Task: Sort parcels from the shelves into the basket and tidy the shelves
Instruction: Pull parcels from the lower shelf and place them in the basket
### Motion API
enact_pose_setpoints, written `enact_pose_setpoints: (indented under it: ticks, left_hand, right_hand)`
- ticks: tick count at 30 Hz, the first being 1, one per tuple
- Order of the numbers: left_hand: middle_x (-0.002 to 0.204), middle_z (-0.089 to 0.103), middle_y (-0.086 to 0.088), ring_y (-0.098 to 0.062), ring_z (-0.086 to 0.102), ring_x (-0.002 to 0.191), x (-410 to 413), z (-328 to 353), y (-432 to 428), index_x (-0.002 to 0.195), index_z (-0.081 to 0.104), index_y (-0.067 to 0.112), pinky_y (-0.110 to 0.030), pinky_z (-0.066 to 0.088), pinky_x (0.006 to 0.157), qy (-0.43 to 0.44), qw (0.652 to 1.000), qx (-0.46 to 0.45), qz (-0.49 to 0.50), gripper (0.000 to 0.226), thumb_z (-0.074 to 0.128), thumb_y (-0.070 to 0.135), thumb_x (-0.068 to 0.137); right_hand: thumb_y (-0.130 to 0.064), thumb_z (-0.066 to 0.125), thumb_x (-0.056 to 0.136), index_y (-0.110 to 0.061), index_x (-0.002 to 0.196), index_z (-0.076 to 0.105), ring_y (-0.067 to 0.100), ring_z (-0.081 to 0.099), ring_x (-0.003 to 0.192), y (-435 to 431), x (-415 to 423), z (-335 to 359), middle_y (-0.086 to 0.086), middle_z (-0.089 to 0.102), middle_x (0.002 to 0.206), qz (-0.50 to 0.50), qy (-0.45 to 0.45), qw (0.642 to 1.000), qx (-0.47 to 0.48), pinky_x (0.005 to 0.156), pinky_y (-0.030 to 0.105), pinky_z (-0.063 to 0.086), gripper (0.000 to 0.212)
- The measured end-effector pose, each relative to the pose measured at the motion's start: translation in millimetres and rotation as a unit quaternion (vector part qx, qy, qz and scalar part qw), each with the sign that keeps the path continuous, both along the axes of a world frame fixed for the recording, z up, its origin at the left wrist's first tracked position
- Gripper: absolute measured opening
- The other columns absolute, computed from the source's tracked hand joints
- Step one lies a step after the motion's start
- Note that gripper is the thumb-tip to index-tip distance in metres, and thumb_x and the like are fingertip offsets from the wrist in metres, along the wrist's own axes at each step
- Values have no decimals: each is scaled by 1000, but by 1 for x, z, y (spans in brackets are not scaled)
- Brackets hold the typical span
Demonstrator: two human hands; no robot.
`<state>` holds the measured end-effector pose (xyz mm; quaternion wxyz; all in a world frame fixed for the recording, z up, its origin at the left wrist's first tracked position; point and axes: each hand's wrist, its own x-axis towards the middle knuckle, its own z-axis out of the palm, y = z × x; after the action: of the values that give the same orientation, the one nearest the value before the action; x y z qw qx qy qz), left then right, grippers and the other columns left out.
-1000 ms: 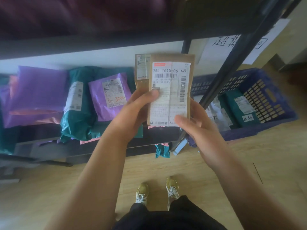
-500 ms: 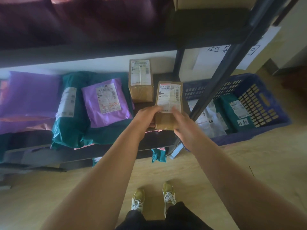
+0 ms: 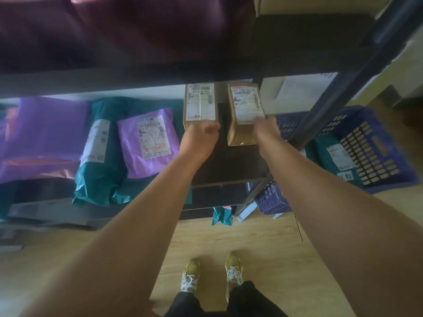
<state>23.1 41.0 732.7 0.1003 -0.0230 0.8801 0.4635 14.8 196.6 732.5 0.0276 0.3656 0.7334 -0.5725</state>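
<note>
Two brown cardboard parcels with white labels stand side by side at the back of the lower shelf [image 3: 229,163]. My right hand [image 3: 266,128] grips the right parcel [image 3: 243,115] along its right edge. My left hand [image 3: 201,136] is at the near end of the left parcel [image 3: 200,102] with its fingers curled; whether it grips the parcel is hidden. A blue slotted basket [image 3: 368,145] sits on the floor to the right of the shelf post and holds a teal parcel [image 3: 335,154].
Left on the same shelf lie a purple bag [image 3: 148,143], a teal bag [image 3: 98,156] and a larger purple bag [image 3: 43,138]. A dark upper shelf board [image 3: 137,74] hangs overhead. A black slanted post [image 3: 338,88] stands between shelf and basket. A small teal parcel [image 3: 222,216] lies on the wooden floor.
The labelled parcel went from held up before me with both hands down onto the shelf beside the other box. My left hand left it and moved to the left box.
</note>
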Motion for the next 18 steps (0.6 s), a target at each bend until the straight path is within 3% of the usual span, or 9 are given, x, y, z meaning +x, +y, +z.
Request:
enact_pose_setpoints:
  ticks: [3,6,8,10,11,13,15,18]
  left_hand:
    - [112,68,6,-12,62,100,-5,-2,-8,112,69,23,-20,47,74,26,999,-8,27,21,54,20,97]
    - [109,68,6,-12,63,98,-11,0,-16,111,69,22,-24,53,77,46,997,-10,64,22,54,17,96]
    - [113,66,5,-12,62,99,-16,2,-21,115,67,20,-20,51,74,71,993,-19,90,26,52,13,95]
    - [125,61,2,-4,57,88,-22,3,-28,126,62,17,-6,42,57,86,990,-39,105,34,50,8,95]
    - [130,57,0,-2,53,77,-25,3,-30,131,58,17,-6,40,46,85,989,-51,106,37,49,7,96]
    - [125,56,-1,-2,48,64,-30,2,-34,136,51,17,-12,38,40,57,992,-63,96,38,47,12,99]
    - [115,58,-1,-5,50,66,-35,-2,-36,136,47,17,-17,36,48,2,996,-50,70,35,44,16,101]
    - [109,59,-7,-11,51,72,-35,-3,-35,134,46,15,-22,38,56,-58,997,-49,20,33,40,18,102]
  right_hand:
    - [-23,35,106,-12,149,33,22,49,100,3,-12,2,10,52,140,12,-9,1000,24,79,32,38,45]
    - [-26,37,105,-11,150,32,29,55,118,4,-15,-1,12,50,143,26,-18,998,45,80,32,40,48]
    - [-26,40,105,-12,151,33,29,53,124,1,-11,1,12,46,146,36,12,994,101,81,32,43,48]
    - [-20,45,104,-14,148,40,24,53,125,-4,-6,5,10,45,145,36,104,976,186,89,26,49,44]
    - [-16,46,104,-14,145,44,20,53,123,-9,-4,8,8,47,143,41,150,964,215,90,20,47,41]
    - [-12,47,102,-15,140,50,13,53,120,-22,-2,14,4,51,140,71,199,950,231,84,6,37,38]
    - [-14,46,103,-16,142,50,14,53,126,-38,-2,17,2,53,142,118,186,953,206,85,9,35,39]
    - [-23,45,105,-19,152,34,20,54,127,-62,-1,18,3,45,151,183,87,970,133,85,25,44,49]
